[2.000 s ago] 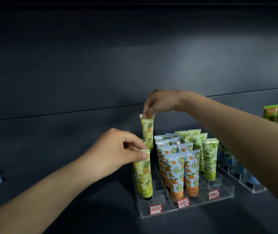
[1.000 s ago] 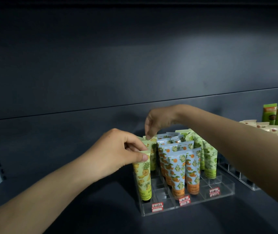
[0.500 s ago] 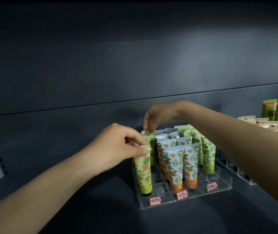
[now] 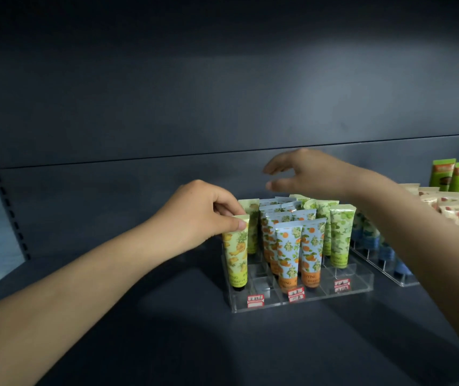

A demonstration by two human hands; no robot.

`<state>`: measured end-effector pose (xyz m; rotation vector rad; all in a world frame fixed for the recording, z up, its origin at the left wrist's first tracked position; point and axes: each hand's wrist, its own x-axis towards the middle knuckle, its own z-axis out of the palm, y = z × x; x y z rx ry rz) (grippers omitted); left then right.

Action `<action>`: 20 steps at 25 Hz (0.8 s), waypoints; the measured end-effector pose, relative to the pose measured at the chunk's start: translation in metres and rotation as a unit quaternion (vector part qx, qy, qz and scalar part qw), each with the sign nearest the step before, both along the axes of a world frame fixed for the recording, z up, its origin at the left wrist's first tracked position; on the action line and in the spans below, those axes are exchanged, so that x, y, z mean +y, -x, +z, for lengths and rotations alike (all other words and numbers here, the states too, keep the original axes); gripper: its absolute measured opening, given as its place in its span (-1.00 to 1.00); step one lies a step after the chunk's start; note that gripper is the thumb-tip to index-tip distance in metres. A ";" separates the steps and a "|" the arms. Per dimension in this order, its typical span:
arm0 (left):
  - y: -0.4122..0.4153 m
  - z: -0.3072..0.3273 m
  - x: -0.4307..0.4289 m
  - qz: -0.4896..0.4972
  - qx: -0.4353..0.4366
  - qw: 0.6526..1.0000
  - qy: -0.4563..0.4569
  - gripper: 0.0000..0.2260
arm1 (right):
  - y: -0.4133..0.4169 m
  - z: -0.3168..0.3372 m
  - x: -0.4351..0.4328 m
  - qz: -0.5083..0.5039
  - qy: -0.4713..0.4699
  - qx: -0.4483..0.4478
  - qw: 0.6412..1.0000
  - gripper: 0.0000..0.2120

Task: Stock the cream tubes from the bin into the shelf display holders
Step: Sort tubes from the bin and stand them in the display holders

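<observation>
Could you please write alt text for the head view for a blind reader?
A person's left hand pinches the top of a yellow-green pineapple-print cream tube standing in the left column of a clear acrylic display holder on a dark shelf. The right hand hovers open above the rear tubes.

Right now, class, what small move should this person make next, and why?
Probably ease the grip of the left hand off the front pineapple tube: it already stands upright, cap down, in the left row of the acrylic holder, and the right hand hovers open and empty above the other tubes.
</observation>
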<state>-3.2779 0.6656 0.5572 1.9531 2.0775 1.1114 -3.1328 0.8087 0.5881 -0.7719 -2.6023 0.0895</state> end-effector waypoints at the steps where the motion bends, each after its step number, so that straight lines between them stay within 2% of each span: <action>1: -0.001 -0.001 0.000 0.006 0.004 1.000 -0.001 -0.87 | -0.008 -0.006 -0.008 -0.011 -0.002 0.011 1.000 -0.61; 9: -0.005 -0.014 0.008 0.020 0.006 1.000 0.012 -0.91 | -0.039 -0.047 -0.052 -0.032 -0.013 0.087 0.996 -0.63; 14: -0.006 -0.018 0.012 0.020 0.019 0.999 0.033 -0.86 | -0.045 -0.054 -0.062 -0.045 -0.032 0.094 0.994 -0.62; 20: -0.001 -0.019 0.014 0.046 0.058 0.997 0.016 -0.83 | -0.049 -0.056 -0.062 -0.046 -0.018 0.101 0.994 -0.62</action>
